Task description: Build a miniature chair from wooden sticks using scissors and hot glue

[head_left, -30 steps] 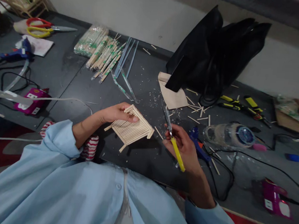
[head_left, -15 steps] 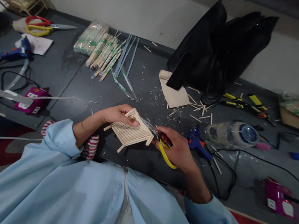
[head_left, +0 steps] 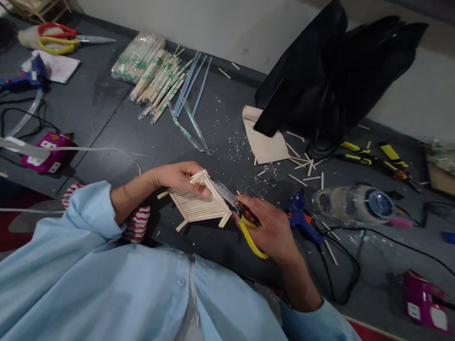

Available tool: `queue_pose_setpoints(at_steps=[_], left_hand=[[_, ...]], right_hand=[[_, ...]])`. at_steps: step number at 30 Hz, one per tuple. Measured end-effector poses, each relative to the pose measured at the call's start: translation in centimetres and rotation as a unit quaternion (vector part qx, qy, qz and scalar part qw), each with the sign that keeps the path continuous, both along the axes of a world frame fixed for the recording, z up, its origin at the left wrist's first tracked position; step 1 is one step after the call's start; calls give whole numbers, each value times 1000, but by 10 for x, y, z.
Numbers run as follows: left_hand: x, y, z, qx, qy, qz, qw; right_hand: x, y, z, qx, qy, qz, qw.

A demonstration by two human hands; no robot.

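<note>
My left hand (head_left: 181,178) grips a small frame of pale wooden sticks (head_left: 199,205) by its upper left part, thumb on top. The frame has closely set parallel sticks and ends that stick out at the corners. In my right hand (head_left: 270,227) is a pair of scissors with yellow handles (head_left: 254,241), my fingers wrapped round them. Their metal blades (head_left: 224,191) lie along the frame's upper right edge. Whether the blades touch the sticks I cannot tell.
Wrapped stick bundles (head_left: 159,81) lie at the back. A black bag (head_left: 329,78) stands back right, beside loose sticks. A blue glue gun (head_left: 302,218) with its cable and a plastic bottle (head_left: 353,201) are right of my right hand. Another glue gun (head_left: 32,77) lies left.
The stick frame has tilted slightly in my left hand. More of the scissor blades now shows along its upper right edge.
</note>
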State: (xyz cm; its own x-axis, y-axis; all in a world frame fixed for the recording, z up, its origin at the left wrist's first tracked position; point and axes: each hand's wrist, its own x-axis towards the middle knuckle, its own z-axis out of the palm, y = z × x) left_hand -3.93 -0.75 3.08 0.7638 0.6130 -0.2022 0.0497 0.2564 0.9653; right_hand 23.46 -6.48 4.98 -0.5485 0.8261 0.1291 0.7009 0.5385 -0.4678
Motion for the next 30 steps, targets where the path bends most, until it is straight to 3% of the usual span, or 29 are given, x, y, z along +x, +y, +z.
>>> queue_pose_setpoints(at_steps=[15, 22, 30], left_hand=[[1, 2, -1, 29, -4, -10, 1000], [-3, 3, 3, 15, -13, 13, 1000], [-3, 3, 0, -1, -7, 12, 1000]], right_hand=[[5, 0, -8, 29, -27, 41, 998], [4, -5, -19, 20, 6, -9, 1000], [0, -5, -11, -2, 24, -24, 999]])
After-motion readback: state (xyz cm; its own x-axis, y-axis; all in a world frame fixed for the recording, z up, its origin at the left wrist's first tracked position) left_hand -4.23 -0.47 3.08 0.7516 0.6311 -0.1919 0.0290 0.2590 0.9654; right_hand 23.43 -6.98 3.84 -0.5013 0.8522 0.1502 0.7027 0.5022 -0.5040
